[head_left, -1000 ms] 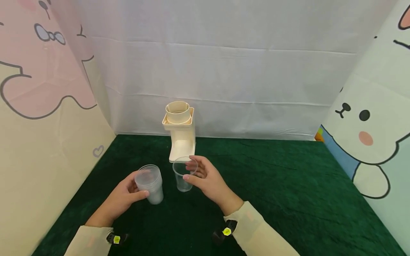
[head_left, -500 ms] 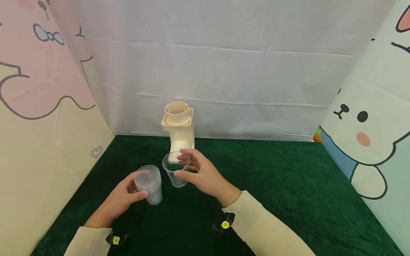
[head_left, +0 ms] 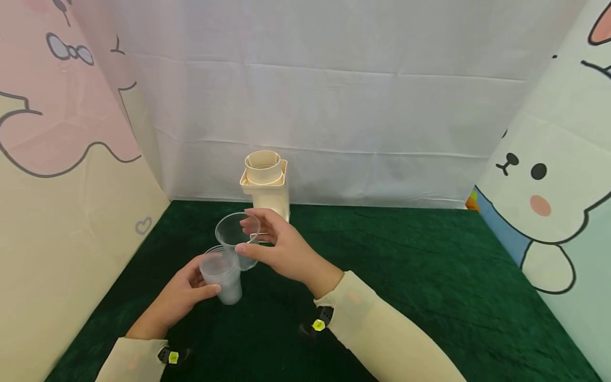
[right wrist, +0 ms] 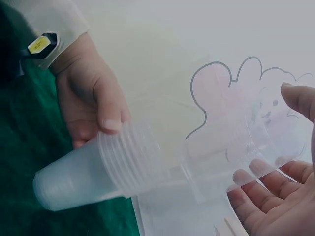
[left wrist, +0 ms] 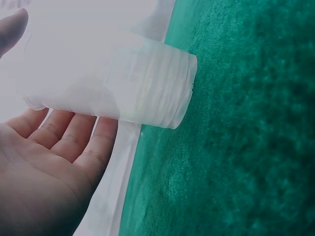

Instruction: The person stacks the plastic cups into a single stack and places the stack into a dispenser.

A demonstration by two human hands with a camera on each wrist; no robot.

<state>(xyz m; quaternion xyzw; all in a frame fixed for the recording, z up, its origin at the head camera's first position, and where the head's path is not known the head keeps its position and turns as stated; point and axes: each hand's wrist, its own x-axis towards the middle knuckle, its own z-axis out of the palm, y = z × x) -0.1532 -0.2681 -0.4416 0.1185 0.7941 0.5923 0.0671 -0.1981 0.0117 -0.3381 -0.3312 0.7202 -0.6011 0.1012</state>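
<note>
My left hand (head_left: pixel 187 289) grips a nested stack of clear plastic cups (head_left: pixel 228 286), mouths upward, above the green cloth. In the left wrist view, its fingers (left wrist: pixel 96 142) lie along the side of the stack, and the thumb is on the far side. A single clear plastic cup (head_left: pixel 231 233) is pinched between the thumb and fingers of my right hand (head_left: pixel 281 249). It is slightly tilted and overlaps the stack's rim in the head view. The right wrist view has the single cup (right wrist: pixel 211 162) just past the stack's mouth; whether they touch, I cannot tell.
A cream-coloured stand (head_left: pixel 271 196) with a round tube on top stands at the back, behind the right hand. Green cloth (head_left: pixel 406 276) covers the table. A white curtain (head_left: pixel 358 116) hangs behind, and cartoon-printed sheets flank both sides.
My right hand has moved left and slightly away from me with the single cup, from beside the stack to above its far rim. The left hand and stack stay nearly still.
</note>
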